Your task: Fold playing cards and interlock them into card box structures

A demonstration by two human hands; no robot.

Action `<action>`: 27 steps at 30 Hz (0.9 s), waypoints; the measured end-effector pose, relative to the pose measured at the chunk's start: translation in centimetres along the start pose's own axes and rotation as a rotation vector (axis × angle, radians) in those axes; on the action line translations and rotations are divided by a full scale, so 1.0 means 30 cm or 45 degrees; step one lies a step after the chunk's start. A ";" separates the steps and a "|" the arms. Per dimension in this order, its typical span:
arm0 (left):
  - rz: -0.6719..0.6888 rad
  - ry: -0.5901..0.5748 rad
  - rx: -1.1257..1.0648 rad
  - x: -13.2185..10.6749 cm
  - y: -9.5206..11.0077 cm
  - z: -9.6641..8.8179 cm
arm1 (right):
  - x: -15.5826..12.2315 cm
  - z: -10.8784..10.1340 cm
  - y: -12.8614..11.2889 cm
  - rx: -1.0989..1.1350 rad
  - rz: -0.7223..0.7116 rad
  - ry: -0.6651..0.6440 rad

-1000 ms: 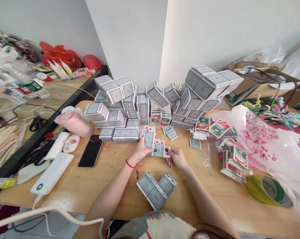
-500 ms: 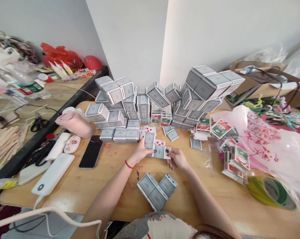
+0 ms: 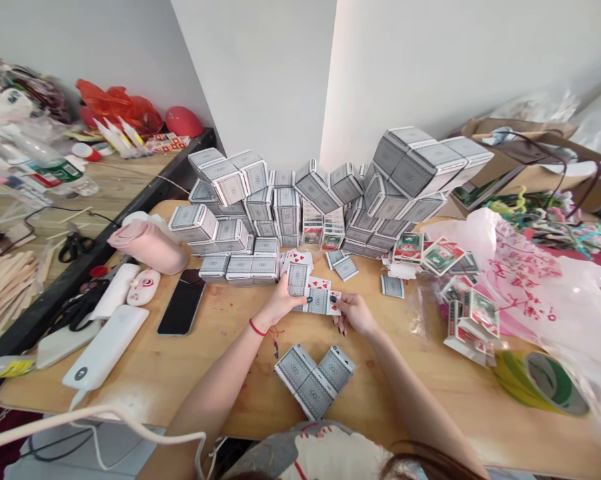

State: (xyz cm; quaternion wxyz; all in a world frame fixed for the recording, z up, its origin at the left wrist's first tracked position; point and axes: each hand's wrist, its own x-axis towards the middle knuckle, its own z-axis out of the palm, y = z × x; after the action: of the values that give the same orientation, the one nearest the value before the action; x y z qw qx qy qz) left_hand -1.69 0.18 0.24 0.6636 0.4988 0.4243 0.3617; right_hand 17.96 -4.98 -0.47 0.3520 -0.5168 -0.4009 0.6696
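Observation:
Both my hands hold a flat piece made of joined playing cards (image 3: 316,295) at the middle of the wooden table (image 3: 180,367), grey patterned backs and red hearts showing. My left hand (image 3: 280,301) grips its left side, fingers closed on it. My right hand (image 3: 353,312) pinches its right end, dark nails visible. Near my body lies a finished block of grey-backed card cubes (image 3: 313,380). Behind the hands rises a big heap of the same card cubes (image 3: 325,200) against the wall.
A black phone (image 3: 182,301), a white power bank (image 3: 105,347), a pink roll (image 3: 148,245) and scissors (image 3: 78,310) lie on the left. Card boxes (image 3: 468,313), a pink plastic bag (image 3: 530,280) and a yellow tape roll (image 3: 543,383) are on the right. Loose cards (image 3: 343,267) lie ahead.

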 end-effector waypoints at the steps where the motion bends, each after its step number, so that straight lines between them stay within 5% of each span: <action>1: 0.006 0.005 0.004 0.000 0.000 0.001 | 0.001 0.001 0.000 0.002 0.002 -0.002; 27: -0.024 0.142 0.037 0.009 0.007 0.020 | -0.003 0.001 -0.016 0.016 -0.016 -0.056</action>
State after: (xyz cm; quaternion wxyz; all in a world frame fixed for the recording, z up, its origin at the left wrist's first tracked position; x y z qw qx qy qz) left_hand -1.05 0.25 0.46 0.6348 0.4836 0.4705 0.3765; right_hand 17.98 -4.86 0.00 0.3508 -0.4972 -0.4074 0.6810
